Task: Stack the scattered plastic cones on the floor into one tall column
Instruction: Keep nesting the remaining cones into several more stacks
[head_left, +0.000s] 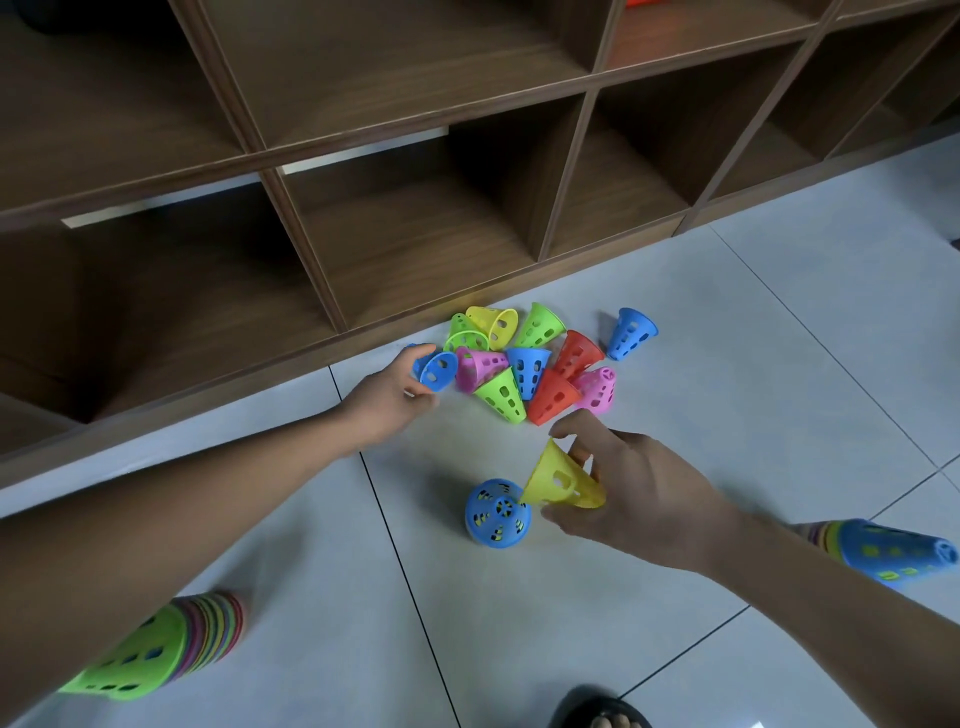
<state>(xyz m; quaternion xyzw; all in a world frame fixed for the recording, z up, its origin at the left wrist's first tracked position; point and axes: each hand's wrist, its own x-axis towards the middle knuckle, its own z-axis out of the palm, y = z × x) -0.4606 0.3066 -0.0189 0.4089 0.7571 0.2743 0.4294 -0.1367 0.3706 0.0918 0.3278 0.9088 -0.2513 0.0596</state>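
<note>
Several loose perforated cones (524, 364) in green, yellow, pink, blue and red lie in a heap on the tiled floor by the shelf. My left hand (387, 400) grips a blue cone (436, 370) at the heap's left edge. My right hand (631, 483) holds a yellow cone (558, 475) tilted, just right of an upright blue-topped stack (497, 512). One blue cone (629, 333) lies apart at the right.
A tall stack topped with green (150, 649) lies at the lower left, and another topped with blue (883, 553) lies at the right behind my forearm. A dark wooden cubby shelf (415, 218) lines the far side. A foot in a sandal (602, 714) is at the bottom edge.
</note>
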